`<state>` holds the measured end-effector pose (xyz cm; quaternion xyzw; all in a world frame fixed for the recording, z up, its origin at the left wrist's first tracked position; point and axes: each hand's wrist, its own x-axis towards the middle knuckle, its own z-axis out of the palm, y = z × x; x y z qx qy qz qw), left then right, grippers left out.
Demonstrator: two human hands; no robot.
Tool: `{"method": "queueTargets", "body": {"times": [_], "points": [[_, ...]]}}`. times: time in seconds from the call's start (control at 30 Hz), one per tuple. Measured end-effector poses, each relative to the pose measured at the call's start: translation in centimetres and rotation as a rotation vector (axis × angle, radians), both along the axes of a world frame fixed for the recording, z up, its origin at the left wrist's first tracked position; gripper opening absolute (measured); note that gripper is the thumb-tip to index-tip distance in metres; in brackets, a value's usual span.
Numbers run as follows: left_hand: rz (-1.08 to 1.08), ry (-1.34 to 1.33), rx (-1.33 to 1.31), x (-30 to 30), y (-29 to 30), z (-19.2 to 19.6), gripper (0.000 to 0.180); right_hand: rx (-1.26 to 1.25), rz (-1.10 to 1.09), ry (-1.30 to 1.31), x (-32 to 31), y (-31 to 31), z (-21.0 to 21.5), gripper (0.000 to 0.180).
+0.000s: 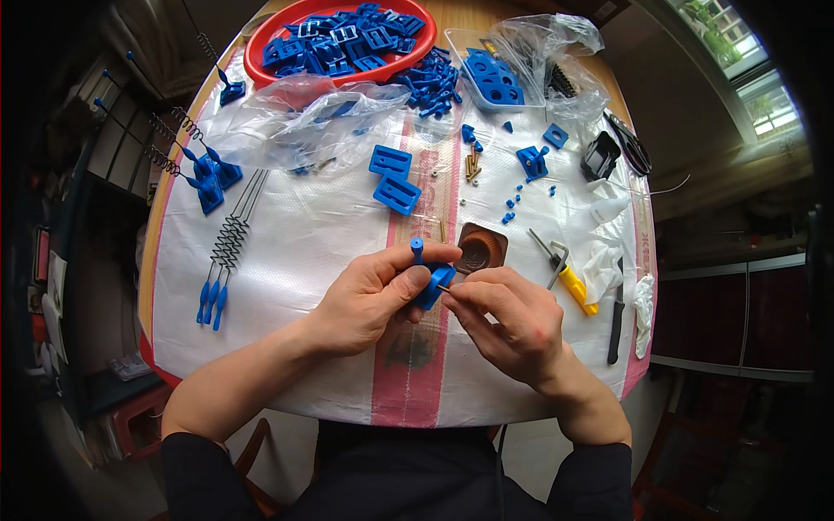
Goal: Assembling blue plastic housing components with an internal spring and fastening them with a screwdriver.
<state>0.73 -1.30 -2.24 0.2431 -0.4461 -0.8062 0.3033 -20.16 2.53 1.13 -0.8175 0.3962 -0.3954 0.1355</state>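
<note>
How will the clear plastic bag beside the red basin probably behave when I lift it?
The clear plastic bag would probably flop, as its film lies crumpled. It seems light for its spread, being thin and see-through. Blue pieces showing through may shift with it.

a white sheet (295, 234) with pink bands is spread over the wooden table (478, 13). a red basin (276, 31) and a clear box (512, 108) are set at the far side, two blue blocks (396, 193) near the middle. coiled wires (229, 247) are laid at the left; a yellow-handled tool (577, 289) and a black-handled tool (615, 332) at the right.
</note>
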Motion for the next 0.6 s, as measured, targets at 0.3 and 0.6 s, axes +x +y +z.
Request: {"method": "queueTargets", "body": {"times": [0.3, 0.6], "points": [[0.022, -0.08, -0.098, -0.3, 0.4, 0.0, 0.037, 0.153, 0.062, -0.075, -0.3, -0.1, -0.4, 0.027], [-0.009, -0.121, -0.118, 0.3, 0.0, 0.5, 0.037, 0.233, 0.091, -0.092, -1.1, -0.4, -0.2, 0.036]]}}
